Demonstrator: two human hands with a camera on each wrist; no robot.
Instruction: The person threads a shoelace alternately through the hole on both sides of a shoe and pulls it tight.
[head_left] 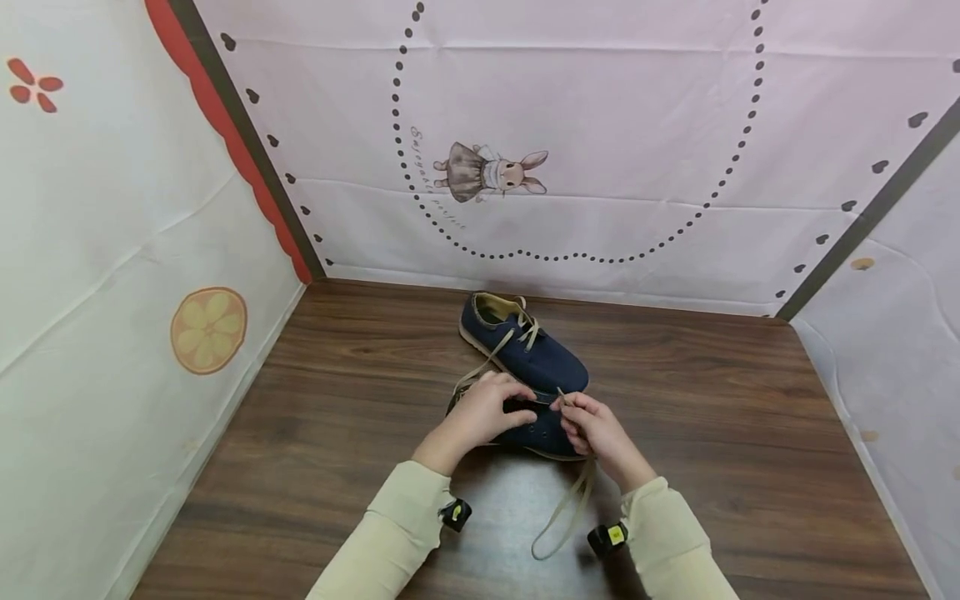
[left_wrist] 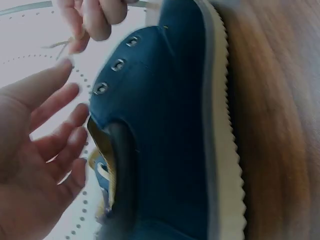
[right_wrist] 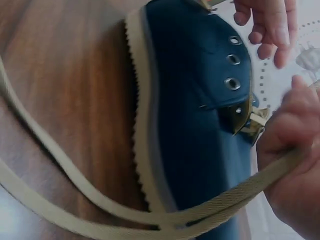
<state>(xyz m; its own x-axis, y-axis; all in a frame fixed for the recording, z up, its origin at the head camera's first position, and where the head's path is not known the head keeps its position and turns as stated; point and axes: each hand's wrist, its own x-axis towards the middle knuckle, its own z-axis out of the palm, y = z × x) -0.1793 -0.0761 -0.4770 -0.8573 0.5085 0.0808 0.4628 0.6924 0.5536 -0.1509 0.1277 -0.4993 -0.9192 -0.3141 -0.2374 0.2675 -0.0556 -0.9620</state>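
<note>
A navy shoe (head_left: 543,442) with a pale serrated sole stands on the wooden surface, its three near-side eyelets (left_wrist: 117,65) bare of lace. My right hand (head_left: 596,429) pinches a beige shoelace (right_wrist: 240,192) just above the toe end of this shoe. One lace tip pokes up from the fingertips, and a long loop hangs down toward me. Over the shoe's opening is my left hand (head_left: 487,408), fingers apart and nothing between them; its thumb reaches toward the right hand's fingertips in the left wrist view.
Behind stands the matching navy shoe (head_left: 551,358), its beige lace (head_left: 528,329) threaded, with one end trailing down at the left. Printed white cloth walls (head_left: 585,108) enclose the wooden surface (head_left: 712,417) at the back and both sides.
</note>
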